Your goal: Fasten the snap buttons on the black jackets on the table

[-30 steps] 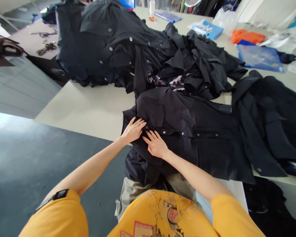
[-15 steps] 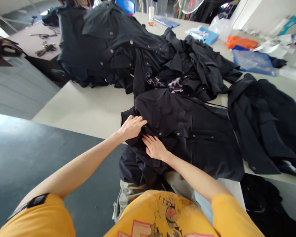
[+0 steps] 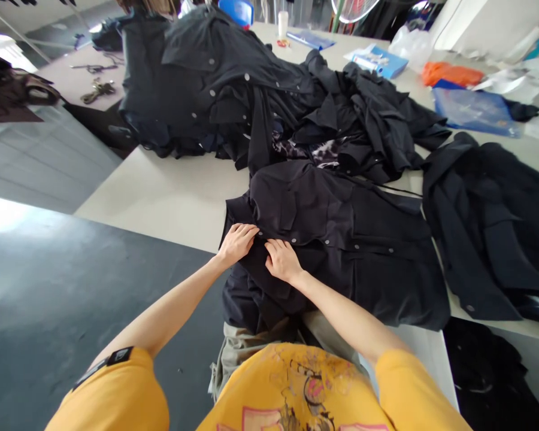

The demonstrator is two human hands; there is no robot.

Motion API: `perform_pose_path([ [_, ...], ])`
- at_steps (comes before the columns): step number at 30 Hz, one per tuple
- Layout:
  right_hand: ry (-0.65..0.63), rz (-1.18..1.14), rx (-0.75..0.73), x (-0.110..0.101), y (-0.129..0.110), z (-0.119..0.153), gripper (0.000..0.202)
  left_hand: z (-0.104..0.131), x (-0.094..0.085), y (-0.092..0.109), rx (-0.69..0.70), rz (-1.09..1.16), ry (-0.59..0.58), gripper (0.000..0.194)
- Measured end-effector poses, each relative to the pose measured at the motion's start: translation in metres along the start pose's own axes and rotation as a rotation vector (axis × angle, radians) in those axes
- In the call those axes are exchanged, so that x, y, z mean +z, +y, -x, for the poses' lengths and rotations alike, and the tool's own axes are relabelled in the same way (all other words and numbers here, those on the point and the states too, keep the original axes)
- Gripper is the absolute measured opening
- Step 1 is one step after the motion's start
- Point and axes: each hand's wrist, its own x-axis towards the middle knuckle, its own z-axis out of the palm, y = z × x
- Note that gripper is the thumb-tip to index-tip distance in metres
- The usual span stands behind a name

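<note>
A dark navy shirt with silver snaps (image 3: 341, 239) lies spread on the pale table (image 3: 170, 197), its collar end hanging over the near corner. My left hand (image 3: 237, 242) and my right hand (image 3: 282, 260) rest side by side on the shirt's front placket near the collar. Both have their fingers curled, pinching the fabric at the snap line.
A tall stack of dark shirts (image 3: 206, 90) sits at the back left, a crumpled heap (image 3: 368, 120) behind the spread shirt, and another dark garment (image 3: 494, 221) to the right. Blue packets (image 3: 474, 108), orange cloth (image 3: 449, 73) and a bottle (image 3: 282, 24) lie at the far edge.
Both hands have drawn together on the placket, fingers going from flat to curled and pinching. The view shifted slightly.
</note>
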Motion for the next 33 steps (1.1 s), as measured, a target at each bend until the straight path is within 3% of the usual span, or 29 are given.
perform_pose_path([
  [4, 0.019, 0.010, 0.019, 0.004, -0.001, -0.004, 0.046, -0.006, 0.005, -0.011, 0.127, -0.045, -0.006, 0.032],
  [10, -0.024, 0.077, -0.082, -0.003, -0.003, 0.004, 0.050, -0.017, 0.000, -0.006, 0.253, -0.145, -0.104, 0.030],
  [15, -0.063, 0.081, -0.044, -0.006, -0.004, 0.007, 0.052, -0.006, -0.011, -0.009, 0.311, -0.146, -0.142, 0.030],
  [19, -0.074, 0.081, -0.039, -0.004, -0.005, 0.007, 0.052, 0.001, -0.015, -0.006, 0.277, -0.119, -0.139, 0.030],
  [27, -0.033, 0.072, -0.043, -0.002, -0.005, 0.007, 0.051, -0.008, -0.015, 0.012, 0.232, -0.188, -0.201, 0.031],
  [33, 0.050, 0.012, -0.101, 0.000, -0.002, 0.009, 0.051, 0.007, -0.015, 0.044, 0.106, -0.322, -0.323, 0.046],
])
